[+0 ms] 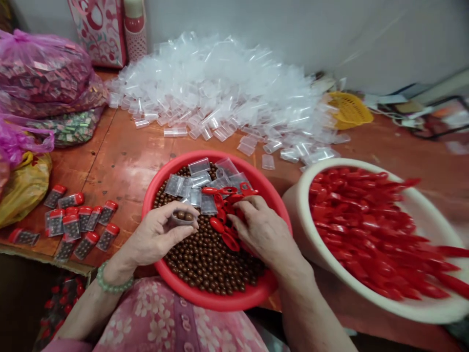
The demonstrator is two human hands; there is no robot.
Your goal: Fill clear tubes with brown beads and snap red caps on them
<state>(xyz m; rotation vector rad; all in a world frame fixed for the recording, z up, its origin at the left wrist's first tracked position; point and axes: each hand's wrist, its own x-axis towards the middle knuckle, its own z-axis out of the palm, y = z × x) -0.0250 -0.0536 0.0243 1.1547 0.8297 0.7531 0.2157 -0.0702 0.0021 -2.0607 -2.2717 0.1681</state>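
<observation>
My left hand (157, 232) holds a clear plastic container (179, 220) with brown balls inside, its open end facing up. It is over the left side of a red basin (216, 303). Brown beads (212, 266) fill the basin, and several clear containers (200, 181) lie on them toward the back. My right hand (260, 225) has its fingers bent down on a small pile of red caps (229, 239) in the basin. Its fingertips are among the caps, and whether a cap is gripped between them cannot be made out.
Filled containers with red caps (71, 225) lie on the left of the table (124, 161). A heap of clear containers (220, 83) spreads behind the basin. A white tub (306, 205) of red pieces stands right, a yellow basket (350, 110) behind it. Purple bags (44, 73) sit back left.
</observation>
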